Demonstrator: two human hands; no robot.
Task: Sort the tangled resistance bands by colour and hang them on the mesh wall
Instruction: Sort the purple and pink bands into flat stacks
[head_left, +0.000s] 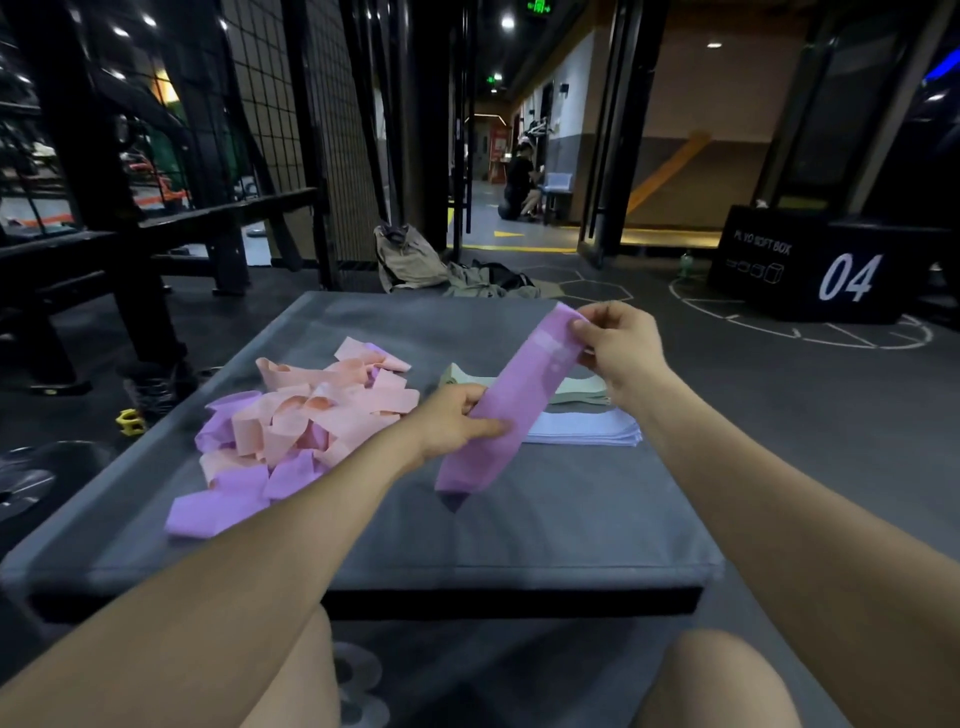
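Note:
A purple resistance band (511, 400) is stretched flat between both hands above a grey padded box (545, 519). My left hand (457, 421) grips its lower part. My right hand (615, 343) pinches its upper end. A tangled heap of pink and purple bands (291, 421) lies on the box at the left. Behind the held band lie a stack of pale blue bands (587, 431) and some pale green bands (582, 387). The black mesh wall (291, 114) stands at the back left.
A black plyo box marked 04 (810, 265) stands on the floor at the right. A beige bag (410, 257) and clothes lie beyond the grey box. Black benches (156, 234) are at the left. A person crouches far down the corridor.

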